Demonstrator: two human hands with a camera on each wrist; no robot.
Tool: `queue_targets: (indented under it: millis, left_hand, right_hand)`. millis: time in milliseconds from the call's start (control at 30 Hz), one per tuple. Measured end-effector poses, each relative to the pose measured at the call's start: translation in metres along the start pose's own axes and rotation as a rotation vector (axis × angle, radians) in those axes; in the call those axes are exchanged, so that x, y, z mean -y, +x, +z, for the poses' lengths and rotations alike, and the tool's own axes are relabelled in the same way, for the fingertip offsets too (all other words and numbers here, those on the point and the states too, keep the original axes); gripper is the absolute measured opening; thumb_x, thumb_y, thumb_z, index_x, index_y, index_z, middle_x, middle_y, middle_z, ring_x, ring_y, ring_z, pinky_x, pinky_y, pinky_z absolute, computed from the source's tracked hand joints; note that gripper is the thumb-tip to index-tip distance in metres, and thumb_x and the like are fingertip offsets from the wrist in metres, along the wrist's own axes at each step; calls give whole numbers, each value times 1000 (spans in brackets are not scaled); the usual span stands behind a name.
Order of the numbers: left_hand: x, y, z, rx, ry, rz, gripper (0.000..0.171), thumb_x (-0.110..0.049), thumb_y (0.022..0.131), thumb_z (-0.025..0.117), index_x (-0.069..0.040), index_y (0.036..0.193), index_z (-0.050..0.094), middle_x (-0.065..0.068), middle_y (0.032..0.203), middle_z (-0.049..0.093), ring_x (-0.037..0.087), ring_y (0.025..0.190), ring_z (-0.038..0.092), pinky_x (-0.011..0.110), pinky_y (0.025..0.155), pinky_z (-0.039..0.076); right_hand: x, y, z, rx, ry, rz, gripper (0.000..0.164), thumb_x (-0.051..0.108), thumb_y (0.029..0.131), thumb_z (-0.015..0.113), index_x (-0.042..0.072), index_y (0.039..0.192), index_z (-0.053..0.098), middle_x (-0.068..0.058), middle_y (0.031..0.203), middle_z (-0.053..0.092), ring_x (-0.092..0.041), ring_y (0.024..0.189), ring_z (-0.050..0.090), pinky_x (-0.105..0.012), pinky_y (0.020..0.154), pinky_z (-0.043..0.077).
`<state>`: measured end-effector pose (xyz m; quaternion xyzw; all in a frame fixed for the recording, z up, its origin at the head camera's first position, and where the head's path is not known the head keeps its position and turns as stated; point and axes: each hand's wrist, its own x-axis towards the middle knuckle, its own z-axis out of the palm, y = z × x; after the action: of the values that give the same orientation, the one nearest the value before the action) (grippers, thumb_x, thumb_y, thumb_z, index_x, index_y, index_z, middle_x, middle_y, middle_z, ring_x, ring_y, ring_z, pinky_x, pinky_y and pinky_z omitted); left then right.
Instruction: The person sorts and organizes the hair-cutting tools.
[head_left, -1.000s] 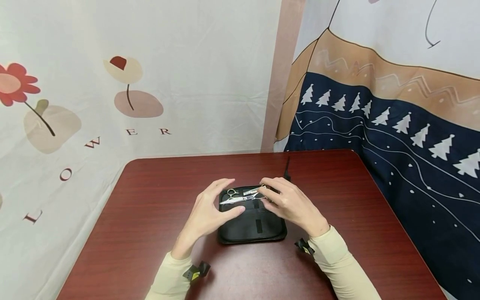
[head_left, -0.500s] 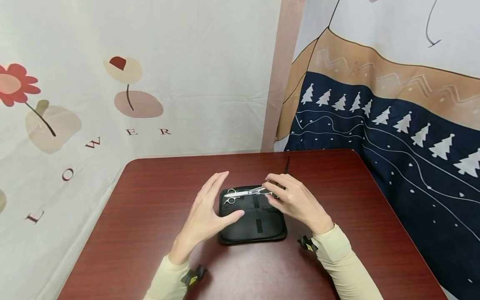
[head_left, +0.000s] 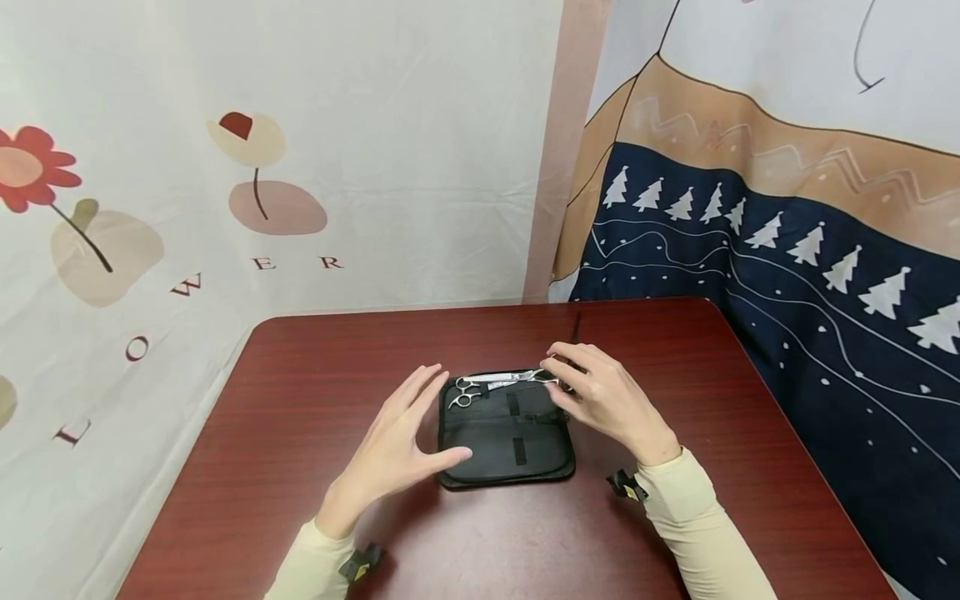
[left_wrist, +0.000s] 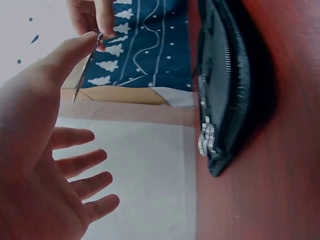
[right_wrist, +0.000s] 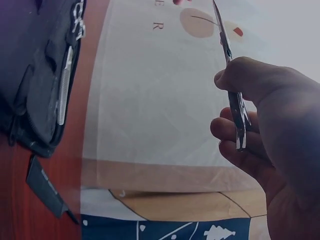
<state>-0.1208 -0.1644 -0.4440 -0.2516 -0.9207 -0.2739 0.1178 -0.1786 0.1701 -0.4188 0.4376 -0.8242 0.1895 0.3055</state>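
Note:
My right hand (head_left: 611,400) holds silver hairdressing scissors (head_left: 517,377) above the back of a black zip case (head_left: 487,458). In the right wrist view the thumb and curled fingers grip the scissors (right_wrist: 235,112) at the handle, with the blades pointing away. Another silver pair of scissors (head_left: 463,401) lies in the case, its finger rings at the left; the held pair partly hides it in the head view. My left hand (head_left: 397,437) hovers by the case's left edge, thumb spread from the fingers and nothing in it. The left wrist view shows those rings (left_wrist: 206,137) at the case end.
The case lies unzipped on a reddish-brown table (head_left: 322,358), with black straps (head_left: 519,451) on its inner panel. Just beyond its back right corner is a flat black thing with a thin tail (right_wrist: 47,190), like a comb. Printed cloths (head_left: 412,167) hang behind the table.
The held scissors have moved up and right with my right hand, showing the pair in the case more separately. My left hand has shifted slightly left, away from the case.

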Motion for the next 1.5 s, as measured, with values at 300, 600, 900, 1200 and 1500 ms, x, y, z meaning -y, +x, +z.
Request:
queue_targets:
  millis: [300, 600, 900, 1200, 1500]
  left_hand:
    - [13, -16, 16, 67, 46, -1, 116, -72, 72, 78, -7, 160, 40, 5, 162, 37, 26, 149, 26, 56, 116, 33]
    - [23, -31, 25, 147, 33, -33, 121, -75, 68, 78, -4, 159, 40, 8, 161, 40, 28, 147, 31, 54, 114, 36]
    - [29, -36, 31, 153, 4, -19, 125, -66, 60, 89, 7, 152, 47, 18, 154, 47, 36, 143, 36, 55, 115, 36]
    - [34, -40, 37, 179, 7, -43, 120, -66, 62, 88, 8, 149, 50, 18, 152, 50, 36, 143, 37, 54, 114, 37]
    - [37, -41, 41, 196, 13, -64, 109, -66, 70, 83, 5, 148, 53, 15, 152, 50, 36, 143, 38, 54, 114, 37]
  right_hand:
    - [-7, -16, -3, 23, 1, 66, 28, 9, 82, 78, 5, 109, 77, -14, 113, 71, -26, 101, 64, -43, 86, 59]
    - [-13, -34, -3, 73, -17, 120, 28, 10, 81, 79, 6, 109, 78, -16, 114, 71, -28, 100, 65, -45, 84, 59]
    - [-19, -52, 1, 104, -14, 169, 26, 9, 79, 79, 5, 105, 78, -16, 112, 71, -27, 99, 66, -45, 80, 60]
    - [-23, -62, 4, 130, 7, 218, 24, 11, 80, 79, 7, 104, 79, -15, 110, 71, -26, 96, 67, -44, 77, 61]
    - [-27, -69, 7, 204, 40, 274, 25, 12, 82, 80, 7, 106, 79, -16, 112, 72, -21, 90, 68, -36, 70, 61]
